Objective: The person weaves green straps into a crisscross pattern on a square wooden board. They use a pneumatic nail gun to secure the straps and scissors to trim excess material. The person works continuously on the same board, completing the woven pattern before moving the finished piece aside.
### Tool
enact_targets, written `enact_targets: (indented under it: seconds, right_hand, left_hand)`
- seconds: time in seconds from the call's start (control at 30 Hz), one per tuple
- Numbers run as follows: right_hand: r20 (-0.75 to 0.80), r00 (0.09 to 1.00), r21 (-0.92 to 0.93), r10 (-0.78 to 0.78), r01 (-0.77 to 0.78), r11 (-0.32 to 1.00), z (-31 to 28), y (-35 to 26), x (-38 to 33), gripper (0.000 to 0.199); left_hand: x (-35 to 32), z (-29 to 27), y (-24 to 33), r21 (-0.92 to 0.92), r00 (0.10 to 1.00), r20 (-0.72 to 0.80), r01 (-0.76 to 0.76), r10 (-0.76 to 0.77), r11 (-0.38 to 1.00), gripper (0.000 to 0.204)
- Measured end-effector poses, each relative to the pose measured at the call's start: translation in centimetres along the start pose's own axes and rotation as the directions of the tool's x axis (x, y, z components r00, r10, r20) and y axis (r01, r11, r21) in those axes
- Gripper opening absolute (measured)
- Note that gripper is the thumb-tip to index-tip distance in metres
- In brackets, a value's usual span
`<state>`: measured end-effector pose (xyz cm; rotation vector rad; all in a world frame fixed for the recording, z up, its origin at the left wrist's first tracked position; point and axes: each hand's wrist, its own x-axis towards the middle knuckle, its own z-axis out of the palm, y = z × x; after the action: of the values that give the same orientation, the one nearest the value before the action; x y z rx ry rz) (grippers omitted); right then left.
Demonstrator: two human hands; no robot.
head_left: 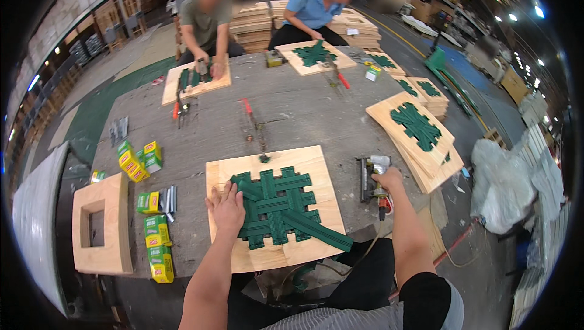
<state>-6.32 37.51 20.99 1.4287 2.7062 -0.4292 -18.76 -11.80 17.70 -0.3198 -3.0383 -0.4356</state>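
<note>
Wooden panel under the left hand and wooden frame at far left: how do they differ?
The wooden panel carries interlaced green straps over its middle; the wooden frame shows a square opening there. The panel has the left hand resting on its straps; the frame is touched by neither hand. Both are pale wood.

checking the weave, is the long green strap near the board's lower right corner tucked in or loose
Loose at its outer end: the green strap slants off the weave over the wooden board, that end uncovered.
</note>
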Motion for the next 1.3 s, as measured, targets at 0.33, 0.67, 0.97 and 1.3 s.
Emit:
enact_targets:
  seconds: [0.33,0.67,0.97,1.3]
  right_hand:
    - [-0.228,0.959,0.709,-0.171,0.283,0.645,-0.1,-2.8,-2.3,0.032]
    - [0.197,0.728,0.889,-0.657,0.151,0.433,-5.9,-23.8,-12.1,0.033]
    - [0.538,0.438,0.651,-0.72,0.326,0.685,3.8,-35.3,-17.2,0.028]
    - [0.556,0.464,0.612,-0.689,0.333,0.718,5.9,-36.5,-17.4,0.025]
  left_hand:
    - [-0.2,0.2,-1.1,-0.04,0.995,-0.101,-0.017,0.013,0.999,0.051]
    - [-0.2,1.1,-1.7,-0.085,0.986,-0.168,-0.036,0.021,0.996,0.048]
    - [-0.1,0.8,-1.5,-0.118,0.984,-0.176,-0.047,0.026,0.992,0.048]
    - [-0.3,1.3,-2.4,-0.189,0.982,-0.189,-0.066,0.03,0.98,0.048]
